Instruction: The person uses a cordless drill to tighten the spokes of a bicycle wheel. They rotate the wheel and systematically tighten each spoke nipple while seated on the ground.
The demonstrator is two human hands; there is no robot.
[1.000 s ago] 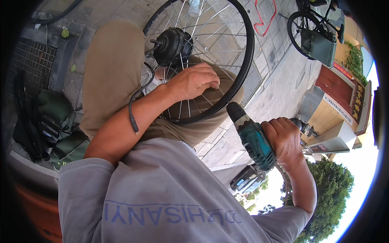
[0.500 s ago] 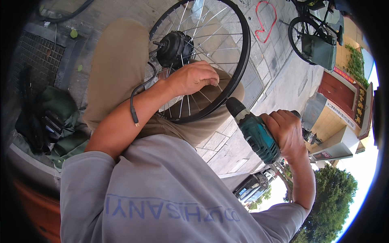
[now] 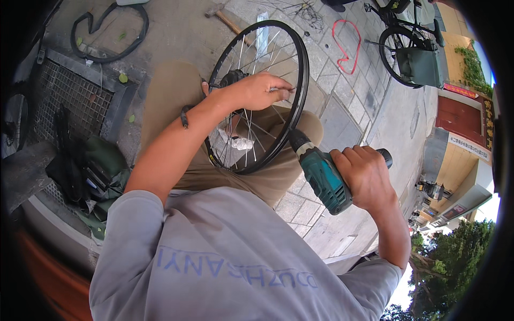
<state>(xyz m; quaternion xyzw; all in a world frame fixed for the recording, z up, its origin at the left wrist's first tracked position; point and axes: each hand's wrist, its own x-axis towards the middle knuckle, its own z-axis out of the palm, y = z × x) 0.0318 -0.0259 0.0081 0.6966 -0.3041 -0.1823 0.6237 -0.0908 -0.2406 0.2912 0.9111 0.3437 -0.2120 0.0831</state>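
Note:
A spoked wheel (image 3: 305,69) with a black rim leans upright across my lap, its dark hub motor (image 3: 233,78) partly covered by my left forearm. My left hand (image 3: 259,92) reaches over the spokes, thumb and forefinger pinched on a spoke close to the rim's inner side. In my right hand (image 3: 363,174) is a teal and black cordless drill (image 3: 326,179), gripped by its handle. Its chuck points at the outer edge of the rim and appears to meet it; the bit's tip is hidden. A short black cable (image 3: 184,116) with a plug end shows beside my left forearm.
A hammer (image 3: 230,22), a pale blue strip (image 3: 262,36) and a red loop (image 3: 347,47) lie on the paving. Black tubing (image 3: 140,37) and a metal grate (image 3: 75,88) are left, with a dark green bag (image 3: 101,160) nearer. A bicycle (image 3: 399,51) stands far right.
The drill has moved left, bringing its chuck up to the rim. The wheel has turned more edge-on, and my left hand has shifted slightly along it. The view has shifted, showing the hammer.

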